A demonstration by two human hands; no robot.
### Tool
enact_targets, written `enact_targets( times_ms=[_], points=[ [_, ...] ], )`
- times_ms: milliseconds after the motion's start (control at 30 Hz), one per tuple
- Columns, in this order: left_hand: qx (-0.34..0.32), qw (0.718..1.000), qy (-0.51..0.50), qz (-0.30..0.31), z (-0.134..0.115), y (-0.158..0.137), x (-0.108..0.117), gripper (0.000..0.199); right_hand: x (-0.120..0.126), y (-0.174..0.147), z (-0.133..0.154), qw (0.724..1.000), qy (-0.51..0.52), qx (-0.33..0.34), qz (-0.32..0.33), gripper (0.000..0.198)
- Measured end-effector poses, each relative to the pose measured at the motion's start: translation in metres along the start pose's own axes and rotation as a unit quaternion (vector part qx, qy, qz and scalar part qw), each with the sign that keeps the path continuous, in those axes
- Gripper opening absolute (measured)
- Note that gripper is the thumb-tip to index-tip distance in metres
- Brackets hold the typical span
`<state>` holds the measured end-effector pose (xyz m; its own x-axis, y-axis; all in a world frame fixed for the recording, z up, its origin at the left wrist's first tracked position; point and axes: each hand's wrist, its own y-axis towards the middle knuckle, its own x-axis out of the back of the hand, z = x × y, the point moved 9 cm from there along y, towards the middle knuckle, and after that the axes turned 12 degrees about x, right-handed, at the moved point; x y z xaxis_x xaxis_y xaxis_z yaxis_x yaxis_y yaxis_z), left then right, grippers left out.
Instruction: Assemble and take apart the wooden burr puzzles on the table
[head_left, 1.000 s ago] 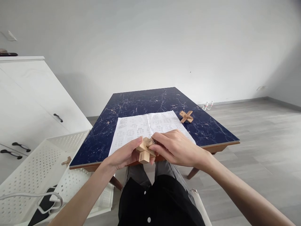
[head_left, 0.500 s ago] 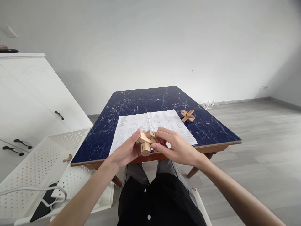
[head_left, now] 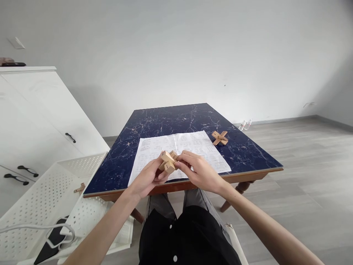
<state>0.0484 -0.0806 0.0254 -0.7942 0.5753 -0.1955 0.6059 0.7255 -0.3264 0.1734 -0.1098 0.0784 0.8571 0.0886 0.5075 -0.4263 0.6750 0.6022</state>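
A wooden burr puzzle of interlocking, marked blocks is held between both hands, above the near edge of a printed sheet. My left hand wraps round its left side and underside, fingers closed. From the right, my right hand pinches the puzzle with thumb and fingertips; the part inside that pinch is mostly hidden. A second wooden puzzle, cross-shaped with a numeral on it, lies on the table just right of the sheet.
The dark blue marbled table has a wooden edge near my lap. To the left stand a white cabinet and a white perforated rack with a cable and a dark flat object. Clear bottles stand on the floor at right.
The puzzle has turned in my hands and shifted slightly left and up. Both hands moved left with it, still gripping. The second puzzle stays put on the table.
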Motion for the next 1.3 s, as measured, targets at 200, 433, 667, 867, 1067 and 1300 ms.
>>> enact_targets(
  times_ms=[200, 433, 667, 867, 1067, 1300],
  points=[
    [-0.016, 0.999, -0.036, -0.015, 0.001, -0.004, 0.014, 0.047, 0.005, -0.003, -0.022, 0.993, 0.091, -0.061, -0.041, 0.038],
    [-0.041, 0.993, 0.027, -0.111, -0.002, -0.019, 0.036, 0.042, -0.003, 0.002, -0.090, 0.964, -0.216, -0.155, 0.010, 0.029],
    [-0.046, 0.991, 0.071, -0.101, -0.004, -0.027, 0.027, 0.034, -0.026, 0.003, -0.100, 0.946, -0.274, -0.169, 0.041, 0.015],
    [-0.062, 0.987, 0.090, -0.120, -0.006, -0.026, 0.029, 0.039, -0.026, 0.003, -0.047, 0.994, -0.021, -0.107, 0.013, 0.040],
    [-0.069, 0.993, 0.063, -0.077, -0.002, -0.018, 0.021, 0.037, -0.038, 0.004, -0.033, 0.986, 0.130, -0.100, -0.013, 0.042],
    [-0.046, 0.997, -0.064, 0.022, -0.002, -0.021, 0.013, 0.038, -0.048, -0.001, -0.047, 0.969, 0.211, -0.122, -0.030, 0.048]
  ],
)
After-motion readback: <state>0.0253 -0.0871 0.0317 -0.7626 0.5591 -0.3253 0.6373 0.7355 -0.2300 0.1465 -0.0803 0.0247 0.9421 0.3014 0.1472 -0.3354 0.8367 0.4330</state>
